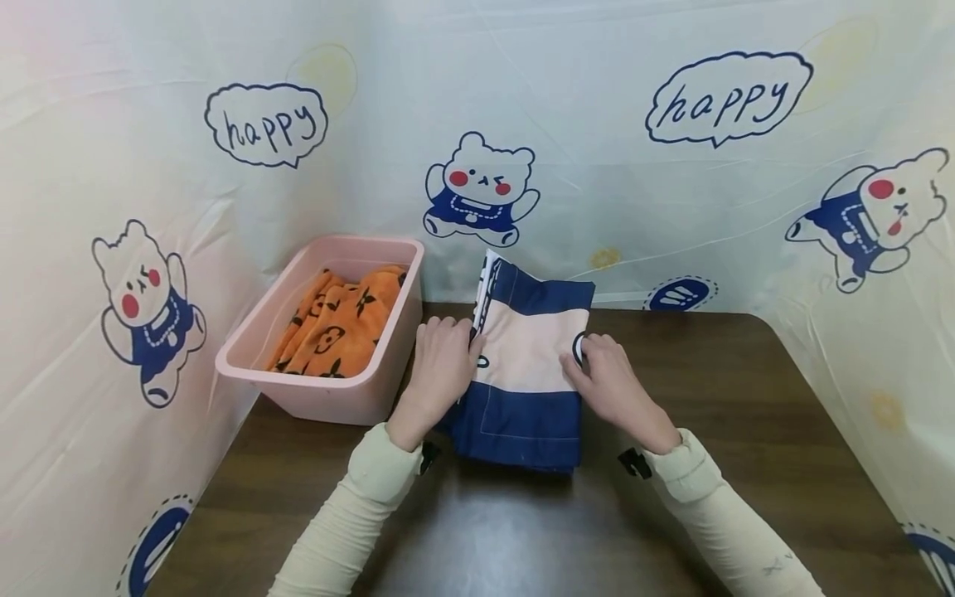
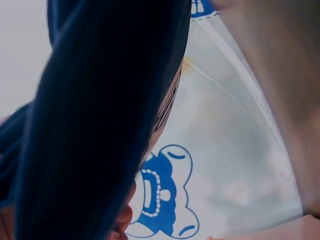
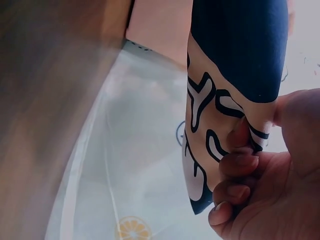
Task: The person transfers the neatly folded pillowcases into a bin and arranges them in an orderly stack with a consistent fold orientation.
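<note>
A folded navy and pale pink cloth (image 1: 531, 352) with black line markings is held up over the table in the middle of the head view. My left hand (image 1: 438, 365) grips its left edge, where several folded layers show. On the opposite edge, my right hand (image 1: 618, 388) pinches the pink band between thumb and fingers. In the right wrist view, curled fingers (image 3: 237, 165) press against the printed side of the cloth (image 3: 240, 50). Dark blue fabric (image 2: 100, 125) fills much of the left wrist view and hides most of the left hand.
To the left stands a pink plastic bin (image 1: 321, 404) holding orange cloth (image 1: 354, 319) with black patterns. The dark wooden table (image 1: 724, 398) extends right and toward the front. A pale curtain (image 1: 597, 182) printed with bears surrounds the back and sides.
</note>
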Demonstrator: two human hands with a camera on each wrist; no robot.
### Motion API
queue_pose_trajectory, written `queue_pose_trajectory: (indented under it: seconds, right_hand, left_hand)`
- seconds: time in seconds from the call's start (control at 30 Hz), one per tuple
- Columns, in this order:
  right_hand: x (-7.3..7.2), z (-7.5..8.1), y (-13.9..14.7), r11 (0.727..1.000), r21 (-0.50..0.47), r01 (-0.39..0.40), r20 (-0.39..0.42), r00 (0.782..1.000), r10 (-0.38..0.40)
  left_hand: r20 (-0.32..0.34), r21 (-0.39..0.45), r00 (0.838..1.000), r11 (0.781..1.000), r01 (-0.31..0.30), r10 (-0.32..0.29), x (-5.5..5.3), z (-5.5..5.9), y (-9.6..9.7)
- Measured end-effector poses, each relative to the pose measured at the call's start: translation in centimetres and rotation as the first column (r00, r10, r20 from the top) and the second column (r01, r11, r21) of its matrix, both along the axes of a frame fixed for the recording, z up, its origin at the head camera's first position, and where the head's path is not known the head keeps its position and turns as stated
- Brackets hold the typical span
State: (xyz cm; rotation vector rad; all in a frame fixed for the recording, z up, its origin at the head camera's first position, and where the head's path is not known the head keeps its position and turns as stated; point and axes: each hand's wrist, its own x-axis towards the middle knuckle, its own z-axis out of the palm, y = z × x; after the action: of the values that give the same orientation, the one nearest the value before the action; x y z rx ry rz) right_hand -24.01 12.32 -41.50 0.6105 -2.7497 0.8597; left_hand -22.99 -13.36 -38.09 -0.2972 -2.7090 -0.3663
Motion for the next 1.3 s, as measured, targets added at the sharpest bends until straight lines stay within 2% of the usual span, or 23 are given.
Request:
queue_pose_trajectory:
  seconds: [0.33, 0.5, 0.67, 0.87, 1.3]
  right_hand:
    - [-0.3, 1.5, -1.1, 1.000, 0.029, 0.006, -0.023, 1.000, -0.006]
    - [-0.6, 2.3, -1.5, 1.000, 0.028, 0.003, -0.039, 0.999, -0.002]
    - [-1.1, 2.9, -1.8, 0.999, 0.037, 0.004, -0.055, 0.998, -0.002]
    - [-1.6, 3.1, -2.4, 0.999, 0.047, -0.009, -0.059, 0.998, 0.011]
    - [-2.3, 4.0, -2.5, 0.998, 0.056, -0.015, -0.075, 0.997, 0.019]
  left_hand:
    - [-0.073, -0.024, 0.997, 1.000, 0.010, -0.012, -0.4, 1.1, -0.8]
    - [-0.075, -0.017, 0.997, 1.000, -0.001, 0.000, -0.7, 1.8, -1.1]
    - [-0.048, -0.013, 0.999, 1.000, -0.010, 0.009, -1.0, 2.4, -1.4]
    - [-0.050, -0.026, 0.999, 0.999, -0.019, 0.018, -1.6, 2.3, -2.0]
    - [-0.084, -0.059, 0.996, 0.998, 0.027, -0.032, -3.1, 2.6, -2.1]
